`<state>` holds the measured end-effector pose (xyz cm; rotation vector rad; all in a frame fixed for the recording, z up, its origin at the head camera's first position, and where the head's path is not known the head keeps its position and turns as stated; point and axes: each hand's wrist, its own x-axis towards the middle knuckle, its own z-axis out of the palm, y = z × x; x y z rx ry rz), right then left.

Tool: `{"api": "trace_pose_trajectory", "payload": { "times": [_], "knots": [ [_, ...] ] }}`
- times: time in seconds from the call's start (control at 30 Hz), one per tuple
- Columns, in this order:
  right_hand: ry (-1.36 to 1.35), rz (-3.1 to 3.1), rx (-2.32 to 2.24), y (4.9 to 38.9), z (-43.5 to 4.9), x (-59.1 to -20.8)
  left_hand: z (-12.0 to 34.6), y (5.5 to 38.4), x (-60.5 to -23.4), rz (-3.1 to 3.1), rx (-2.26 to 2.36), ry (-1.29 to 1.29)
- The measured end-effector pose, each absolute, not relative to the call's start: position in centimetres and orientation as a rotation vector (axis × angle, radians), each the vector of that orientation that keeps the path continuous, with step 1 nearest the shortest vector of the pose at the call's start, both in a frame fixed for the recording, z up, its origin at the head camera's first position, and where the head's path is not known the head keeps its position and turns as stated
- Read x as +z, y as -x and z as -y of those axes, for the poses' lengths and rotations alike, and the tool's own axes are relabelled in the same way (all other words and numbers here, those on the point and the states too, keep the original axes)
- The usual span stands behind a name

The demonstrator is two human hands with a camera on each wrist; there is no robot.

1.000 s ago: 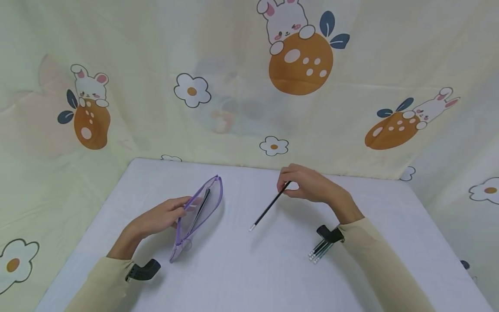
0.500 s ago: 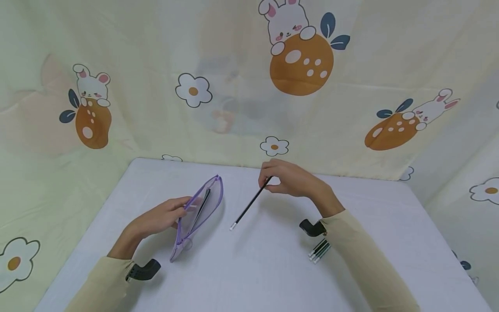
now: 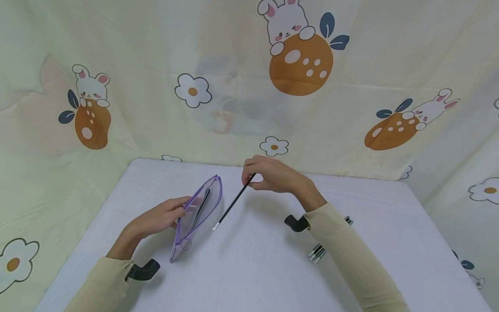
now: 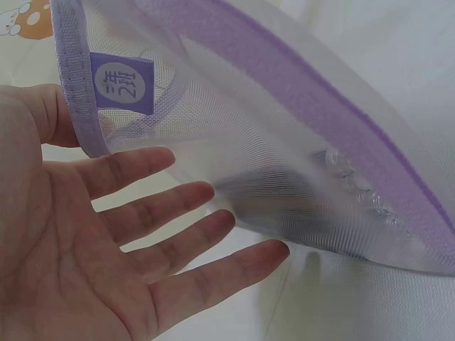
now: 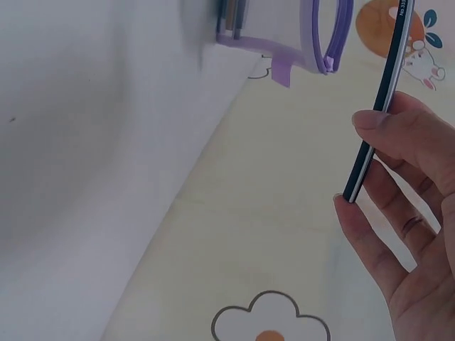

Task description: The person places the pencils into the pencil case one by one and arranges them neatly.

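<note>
My left hand [image 3: 157,218] holds a see-through mesh pencil case [image 3: 221,189] with purple trim by its near side. The case's mouth gapes, and dark pencils [image 3: 200,211] lie inside. In the left wrist view the fingers [image 4: 206,284] spread along the outside, and the thumb passes behind the edge. Just right of the case, my right hand [image 3: 273,174] pinches one dark striped pencil [image 3: 235,200] near its far end. That pencil slants down, its white eraser end lowest, above the table and apart from the case. In the right wrist view, thumb and fingers grip the pencil [image 5: 384,99].
Several loose pencils [image 3: 317,254] lie on the white table [image 3: 249,277], partly hidden under the right forearm [image 3: 351,255]. A patterned cloth [image 3: 234,108] hangs behind the table's back edge. Black wrist devices [image 3: 297,223] sit on both sleeves.
My right hand has carried the pencil left, close to the case's mouth. The left hand and the case stay in place. The far ends of the loose pencils now show beyond the right sleeve.
</note>
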<state>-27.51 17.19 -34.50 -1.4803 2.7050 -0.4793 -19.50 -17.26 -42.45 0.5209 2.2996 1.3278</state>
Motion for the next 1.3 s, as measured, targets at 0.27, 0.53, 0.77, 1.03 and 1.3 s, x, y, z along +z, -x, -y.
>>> {"api": "trace_pose_trajectory", "payload": {
  "times": [0.27,0.53,0.77,1.03,1.3],
  "knots": [
    [1.435,-2.692,-0.497,27.8,-15.4,-34.6,17.3,19.5,-42.4,-2.289,1.336,-0.526],
    [1.460,-2.689,-0.475,27.9,-14.0,-34.7,17.3,19.4,-42.5,-2.297,1.326,-0.510],
    [1.465,-2.702,-0.429,28.2,-13.2,-34.7,17.2,19.5,-42.5,-2.290,1.329,-0.527],
    [1.489,-2.704,-0.362,28.3,-11.9,-34.8,17.0,19.6,-42.3,-2.273,1.332,-0.534],
    [1.470,-2.687,-0.284,27.9,-10.6,-35.1,17.0,19.5,-42.3,-2.285,1.317,-0.517]
  ]
}}
